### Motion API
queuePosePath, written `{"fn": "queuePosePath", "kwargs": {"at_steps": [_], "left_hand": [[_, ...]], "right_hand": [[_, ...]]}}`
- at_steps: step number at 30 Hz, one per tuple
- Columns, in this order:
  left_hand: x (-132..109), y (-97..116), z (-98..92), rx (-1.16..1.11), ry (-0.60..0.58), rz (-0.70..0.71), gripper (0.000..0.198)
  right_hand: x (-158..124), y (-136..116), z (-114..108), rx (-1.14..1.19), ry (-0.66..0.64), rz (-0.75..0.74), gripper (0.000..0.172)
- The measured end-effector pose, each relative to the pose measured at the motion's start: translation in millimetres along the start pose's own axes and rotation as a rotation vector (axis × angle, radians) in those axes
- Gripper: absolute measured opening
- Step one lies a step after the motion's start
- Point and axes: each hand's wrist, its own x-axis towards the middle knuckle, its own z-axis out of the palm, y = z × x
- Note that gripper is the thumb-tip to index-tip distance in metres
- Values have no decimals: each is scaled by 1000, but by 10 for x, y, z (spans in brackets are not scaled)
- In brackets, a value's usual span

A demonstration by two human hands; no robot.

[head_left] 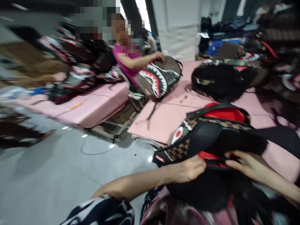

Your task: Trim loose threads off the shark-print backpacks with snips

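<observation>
Directly before me lies a black backpack point(206, 137) with brown checkered panels and red lining, resting partly on the pink table and partly toward my lap. My left hand point(193, 168) is closed on the edge of a red-lined opening in it. On the same opening, farther right, my right hand point(242, 164) pinches the black edge between thumb and fingers. Red lining shows in the gap between my hands. A red-and-white eye patch point(178, 135) sits on the backpack's left side. Motion blur hides the fine detail at my fingertips.
Across the pink table point(159, 122), a person in a magenta top point(126, 59) has a hand on a shark-mouth backpack point(159, 78). Another black backpack point(217, 79) lies at right. More bags point(79, 75) are piled on a second pink table point(93, 106). Grey floor point(58, 162) lies at left.
</observation>
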Motion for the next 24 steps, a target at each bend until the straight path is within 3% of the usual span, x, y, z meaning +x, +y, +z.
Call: {"fn": "queuePosePath", "kwargs": {"at_steps": [2, 8, 13, 19, 24], "left_hand": [[-90, 99, 26, 19, 3, 2, 30], [-245, 232, 30, 142, 52, 24, 36], [-285, 220, -9, 86, 38, 33, 37], [-278, 220, -12, -127, -23, -107, 40], [-224, 245, 12, -182, -27, -230, 30]], "right_hand": [[-109, -150, -103, 63, -147, 66, 26], [-167, -539, -305, 50, -316, 248, 25], [-133, -682, -263, 43, -315, 267, 22], [-93, -758, -197, 8, -277, 190, 19], [-60, -771, -131, -53, -261, 152, 17]]}}
